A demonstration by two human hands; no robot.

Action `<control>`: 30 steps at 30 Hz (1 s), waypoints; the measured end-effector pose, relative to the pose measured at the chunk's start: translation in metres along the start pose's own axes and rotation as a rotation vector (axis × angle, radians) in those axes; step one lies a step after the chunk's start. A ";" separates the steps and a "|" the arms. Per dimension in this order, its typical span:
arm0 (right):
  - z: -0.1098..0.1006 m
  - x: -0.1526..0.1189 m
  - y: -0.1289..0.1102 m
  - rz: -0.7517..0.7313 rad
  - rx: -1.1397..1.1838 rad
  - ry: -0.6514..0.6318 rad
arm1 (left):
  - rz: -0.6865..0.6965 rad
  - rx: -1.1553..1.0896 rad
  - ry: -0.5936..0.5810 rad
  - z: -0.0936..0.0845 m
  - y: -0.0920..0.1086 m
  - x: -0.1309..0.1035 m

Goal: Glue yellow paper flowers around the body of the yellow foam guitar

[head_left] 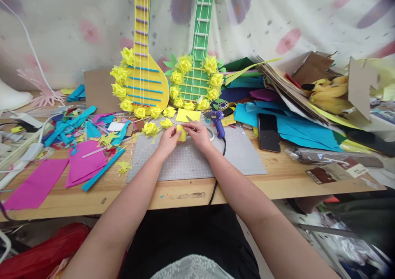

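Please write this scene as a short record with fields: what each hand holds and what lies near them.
left hand: holds yellow paper piece
right hand: pinches the same piece
surface: grey cutting mat on wooden table
right of the hands: blue glue gun, black phone
behind: yellow paper flowers, two paper guitars
left: pink paper sheets

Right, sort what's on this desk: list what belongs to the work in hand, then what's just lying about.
In hand:
- folded yellow paper piece, held by left hand and right hand
- grey cutting mat beneath
- yellow sheet
- loose yellow paper flowers
- blue glue gun

Lying about:
- black phone
- pink paper
- teal sheets
- cardboard stack
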State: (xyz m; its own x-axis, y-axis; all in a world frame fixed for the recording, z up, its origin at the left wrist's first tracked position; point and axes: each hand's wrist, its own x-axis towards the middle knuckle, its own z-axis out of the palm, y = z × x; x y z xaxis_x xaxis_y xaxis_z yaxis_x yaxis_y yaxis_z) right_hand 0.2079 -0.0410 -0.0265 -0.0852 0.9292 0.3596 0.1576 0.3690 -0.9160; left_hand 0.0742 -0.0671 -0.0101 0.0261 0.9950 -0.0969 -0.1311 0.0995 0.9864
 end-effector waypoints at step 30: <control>-0.010 0.001 -0.019 0.282 0.291 -0.203 | -0.103 0.063 -0.029 -0.006 0.012 -0.006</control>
State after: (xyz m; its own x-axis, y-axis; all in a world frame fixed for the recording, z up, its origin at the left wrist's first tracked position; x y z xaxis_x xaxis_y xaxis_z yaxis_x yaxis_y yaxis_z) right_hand 0.2147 -0.0467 -0.0065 -0.2747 0.9588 0.0730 -0.0783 0.0534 -0.9955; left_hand 0.0660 -0.0719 0.0019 0.0653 0.9787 -0.1949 -0.0641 0.1990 0.9779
